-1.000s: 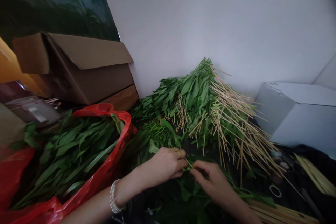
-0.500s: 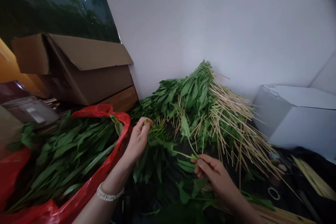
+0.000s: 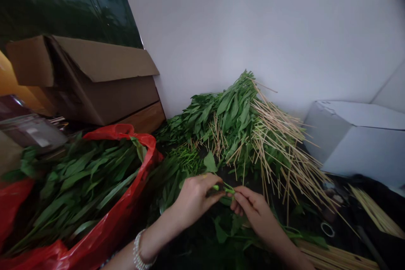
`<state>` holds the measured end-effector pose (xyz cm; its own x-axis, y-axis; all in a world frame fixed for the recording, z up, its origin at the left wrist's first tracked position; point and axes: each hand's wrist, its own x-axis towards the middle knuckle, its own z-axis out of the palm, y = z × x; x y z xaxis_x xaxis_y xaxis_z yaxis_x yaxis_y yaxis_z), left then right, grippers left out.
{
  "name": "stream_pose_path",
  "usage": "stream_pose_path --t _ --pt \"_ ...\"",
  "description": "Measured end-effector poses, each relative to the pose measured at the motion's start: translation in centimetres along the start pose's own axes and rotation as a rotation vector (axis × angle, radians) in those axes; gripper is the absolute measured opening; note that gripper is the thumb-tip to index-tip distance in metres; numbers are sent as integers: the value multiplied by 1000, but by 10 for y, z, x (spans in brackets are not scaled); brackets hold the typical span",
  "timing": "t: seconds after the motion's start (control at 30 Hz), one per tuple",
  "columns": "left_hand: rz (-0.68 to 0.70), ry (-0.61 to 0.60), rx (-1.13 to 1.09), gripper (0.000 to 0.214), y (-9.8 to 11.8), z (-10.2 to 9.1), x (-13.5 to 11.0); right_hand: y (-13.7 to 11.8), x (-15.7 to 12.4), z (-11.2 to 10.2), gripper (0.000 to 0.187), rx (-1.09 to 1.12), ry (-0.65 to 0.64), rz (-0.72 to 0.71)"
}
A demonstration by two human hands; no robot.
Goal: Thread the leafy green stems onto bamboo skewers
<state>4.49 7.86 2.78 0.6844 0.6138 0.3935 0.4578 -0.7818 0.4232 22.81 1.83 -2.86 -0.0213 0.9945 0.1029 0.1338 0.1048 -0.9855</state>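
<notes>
My right hand (image 3: 255,209) pinches a thin green leafy stem (image 3: 230,190) between thumb and fingertips. A broad leaf (image 3: 210,163) stands up just beyond the fingers. My left hand (image 3: 195,197), with a beaded bracelet at the wrist, has come up against the same stem, its thumb and fingers closed around the near end. A short bright green bit shows between the left fingers; whether it belongs to this stem is unclear. Beneath both hands lie loose dark green leaves (image 3: 221,230). Ahead is a heap of leafy bundles (image 3: 234,107) on thin sticks (image 3: 284,139).
To the left, a red plastic bag (image 3: 148,145) holds long green leaves. Behind it stands an open cardboard box (image 3: 110,97). A white box (image 3: 363,143) is at the right by the wall. More thin sticks (image 3: 338,257) and a white ring (image 3: 327,230) lie near the right.
My left hand has moved right and down from beside the red bag to the stem in my right hand. The right hand stays nearly in place, still holding the stem.
</notes>
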Motion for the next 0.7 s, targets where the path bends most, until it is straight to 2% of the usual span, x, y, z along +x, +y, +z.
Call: stream_pose_path --t 0.17,0.27,0.33,0.43,0.5,0.6,0.7 --pt "167 -136 306 17 -2 13 1 4 -2 3 36 -201 -8 -103" --pt "213 -204 365 19 -3 11 4 2 -3 0 34 -314 -9 -146" --pt "185 -198 345 18 -7 5 7 -2 -6 -6 33 -260 -86 -87" --pt "40 -108 214 19 -14 -9 11 -10 -10 -15 34 -89 -287 46" --pt "-61 -74 42 23 -18 -19 13 -15 -12 -18 37 -90 -361 94" --pt "-137 -135 -278 30 -18 -28 14 -19 -11 -16 37 -258 -310 14" --pt "-181 -163 -507 33 -17 -28 15 -18 -8 -11 19 -325 -275 -85"
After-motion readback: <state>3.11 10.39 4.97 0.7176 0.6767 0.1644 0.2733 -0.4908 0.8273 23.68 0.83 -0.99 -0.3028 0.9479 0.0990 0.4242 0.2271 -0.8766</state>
